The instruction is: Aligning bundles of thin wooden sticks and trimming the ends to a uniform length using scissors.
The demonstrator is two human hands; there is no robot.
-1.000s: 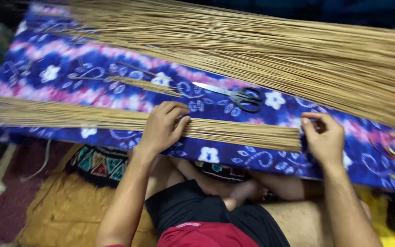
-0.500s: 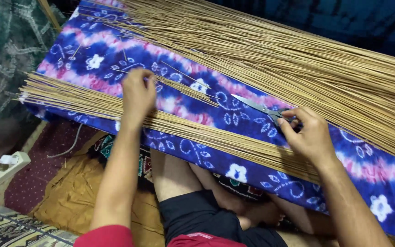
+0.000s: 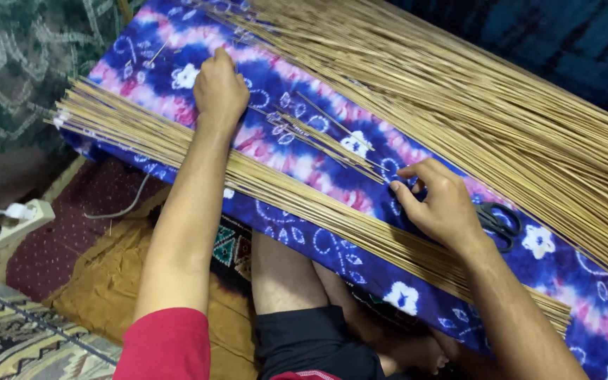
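Note:
A long bundle of thin tan sticks [image 3: 297,200] lies along the near edge of a blue, pink and white flowered cloth [image 3: 297,151]. A much larger heap of the same sticks [image 3: 473,105] covers the far side. Between them lie a few loose sticks [image 3: 318,137]. My left hand [image 3: 219,88] rests fingers-down on the cloth at the upper end of the loose sticks. My right hand [image 3: 441,204] pinches the lower end of those loose sticks with fingertips. Black-handled scissors [image 3: 497,224] lie just right of my right hand, partly hidden by it.
My bare legs [image 3: 290,288] are under the cloth's near edge. On the floor at left lie a white power strip [image 3: 19,222] with cable, a brown cloth [image 3: 100,281] and a patterned rug [image 3: 15,334]. A green patterned fabric [image 3: 22,63] fills the upper left.
Both hands have left the near bundle and moved up onto the cloth to the loose sticks in the middle. The right hand now pinches their end beside the scissors. The view shifted left.

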